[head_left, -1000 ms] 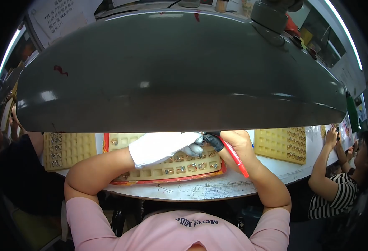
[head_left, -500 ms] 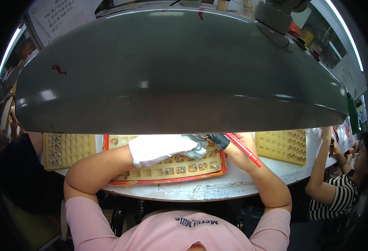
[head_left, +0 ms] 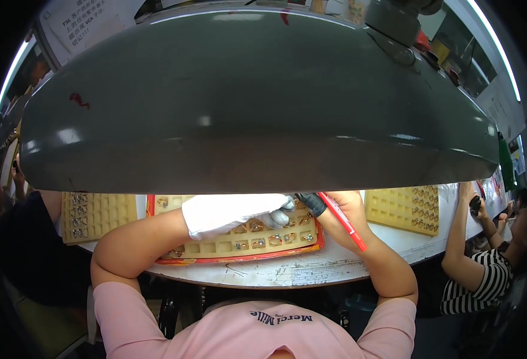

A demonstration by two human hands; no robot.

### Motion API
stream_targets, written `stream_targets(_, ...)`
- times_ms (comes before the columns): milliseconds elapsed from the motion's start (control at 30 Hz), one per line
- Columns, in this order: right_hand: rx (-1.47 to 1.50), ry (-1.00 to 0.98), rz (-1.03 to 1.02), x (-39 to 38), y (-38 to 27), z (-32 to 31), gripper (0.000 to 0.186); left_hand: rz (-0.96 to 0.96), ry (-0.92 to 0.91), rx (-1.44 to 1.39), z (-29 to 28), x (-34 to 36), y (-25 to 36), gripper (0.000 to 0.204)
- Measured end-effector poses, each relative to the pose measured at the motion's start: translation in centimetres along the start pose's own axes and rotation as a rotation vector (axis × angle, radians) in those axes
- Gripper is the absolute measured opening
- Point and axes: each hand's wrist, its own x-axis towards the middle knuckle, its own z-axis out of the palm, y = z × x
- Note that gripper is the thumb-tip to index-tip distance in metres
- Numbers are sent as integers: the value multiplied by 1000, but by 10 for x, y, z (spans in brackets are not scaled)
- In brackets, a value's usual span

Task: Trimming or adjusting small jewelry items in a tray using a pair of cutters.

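Note:
My left hand [head_left: 248,214], in a white glove with grey fingertips, hovers over a ring tray [head_left: 215,248] in the middle of the bench. Its fingers are bent and pinched together; whatever they hold is too small to make out. Against them meets my right hand [head_left: 342,209], with dark covers on its fingers. A red pen [head_left: 344,221] lies in the right hand's grip, slanting back over the wrist. Rings with clear stones [head_left: 275,240] stand in several slots of the tray below. The lamp's lower edge hides part of my right fingers.
A large grey lamp hood [head_left: 257,102] spans the view above my hands. More ring trays stand at the left [head_left: 111,218] and right [head_left: 395,209] on the white bench [head_left: 263,275]. At the far right sits a person in a striped sleeve [head_left: 485,281]; another person is at the left.
The red pen has swung to a steeper slant, its rear end lower and a little to the left. My right hand has turned slightly, and the left fingertips have shifted against it.

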Motion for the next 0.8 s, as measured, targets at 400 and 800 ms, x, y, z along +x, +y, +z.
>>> stream_targets(400, -64, 31, -67, 2, -1, 0, 18, 106, 36, 193, -3, 4, -4, 31)
stream_targets(800, -134, -10, -20, 2, -1, -2, 21, 99, 41, 187, -2, 5, -2, 36)
